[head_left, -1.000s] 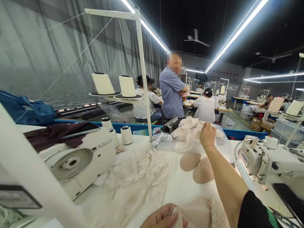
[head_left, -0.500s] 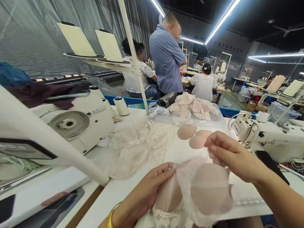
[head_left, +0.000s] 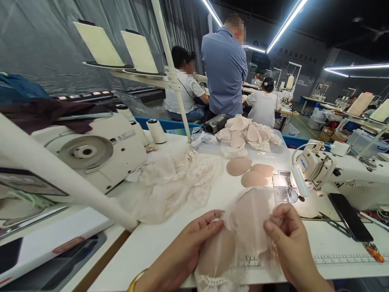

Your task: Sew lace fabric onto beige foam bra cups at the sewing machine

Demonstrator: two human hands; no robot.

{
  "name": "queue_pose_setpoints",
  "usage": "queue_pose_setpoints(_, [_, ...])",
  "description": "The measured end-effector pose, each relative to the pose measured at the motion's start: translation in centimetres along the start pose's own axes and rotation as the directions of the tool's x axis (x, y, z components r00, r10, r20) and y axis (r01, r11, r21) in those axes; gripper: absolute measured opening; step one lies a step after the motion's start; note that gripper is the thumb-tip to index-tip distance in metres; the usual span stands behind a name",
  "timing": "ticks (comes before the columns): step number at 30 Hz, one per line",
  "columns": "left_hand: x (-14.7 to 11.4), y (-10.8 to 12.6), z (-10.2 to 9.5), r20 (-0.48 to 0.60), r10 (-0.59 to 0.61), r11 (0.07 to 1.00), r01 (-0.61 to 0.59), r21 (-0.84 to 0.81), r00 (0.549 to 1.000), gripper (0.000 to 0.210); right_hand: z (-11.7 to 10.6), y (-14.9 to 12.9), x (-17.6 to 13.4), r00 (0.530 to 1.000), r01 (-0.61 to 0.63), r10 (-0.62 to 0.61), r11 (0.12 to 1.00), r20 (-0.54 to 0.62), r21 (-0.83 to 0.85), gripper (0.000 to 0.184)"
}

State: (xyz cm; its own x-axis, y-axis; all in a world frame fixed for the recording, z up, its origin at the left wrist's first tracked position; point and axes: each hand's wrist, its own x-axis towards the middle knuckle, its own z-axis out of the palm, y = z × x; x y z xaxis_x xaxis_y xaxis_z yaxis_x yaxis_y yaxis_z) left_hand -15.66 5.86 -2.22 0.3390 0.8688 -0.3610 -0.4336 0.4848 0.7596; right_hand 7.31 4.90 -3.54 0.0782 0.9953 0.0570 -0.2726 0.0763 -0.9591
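Observation:
Between my hands hangs a sheer, pale pink bra piece (head_left: 253, 221) with beige foam cups showing through and lace along its lower edge. My left hand (head_left: 194, 239) pinches its left side between thumb and fingers. On the other side, my right hand (head_left: 288, 235) grips the sheer cloth, fingers curled. Just beyond it lie loose beige bra cups (head_left: 253, 179) on the white table (head_left: 173, 251). To their right is the lit needle area of a sewing machine (head_left: 306, 166). A printed ruler scale shows through the cloth.
Sheer lace pieces (head_left: 179, 178) lie to the left. Behind, a clear plastic tub (head_left: 209, 151) bears finished-looking cup pieces. A phone (head_left: 349, 217), thread snips (head_left: 334, 224) and an orange-handled tool (head_left: 374, 253) lie right. A white pole (head_left: 100, 202) crosses the left; several people are beyond.
My right hand has come down and toward me, from above the loose cups to the cloth's right side. The right cup has tipped upward. The standing person has turned further away.

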Motion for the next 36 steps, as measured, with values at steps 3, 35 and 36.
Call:
queue_pose_setpoints(3, [-0.1,0.0,0.1,-0.037,0.018,1.000,-0.018,-0.013,0.999,0.037,0.5,2.8,0.1,0.999,-0.054,0.054,0.993,0.004,-0.106,0.040])
queue_pose_setpoints(35, [0.0,0.6,0.5,-0.182,0.029,0.998,-0.039,-0.052,0.983,0.038,0.1,4.3,-0.8,0.981,0.153,-0.179,0.948,-0.070,-0.278,0.027])
queue_pose_setpoints(36, [-0.1,0.7,0.6,-0.185,0.025,0.998,-0.036,-0.057,0.982,0.040,0.1,4.2,-0.8,0.981,0.160,-0.184,0.948,-0.064,-0.275,0.027])
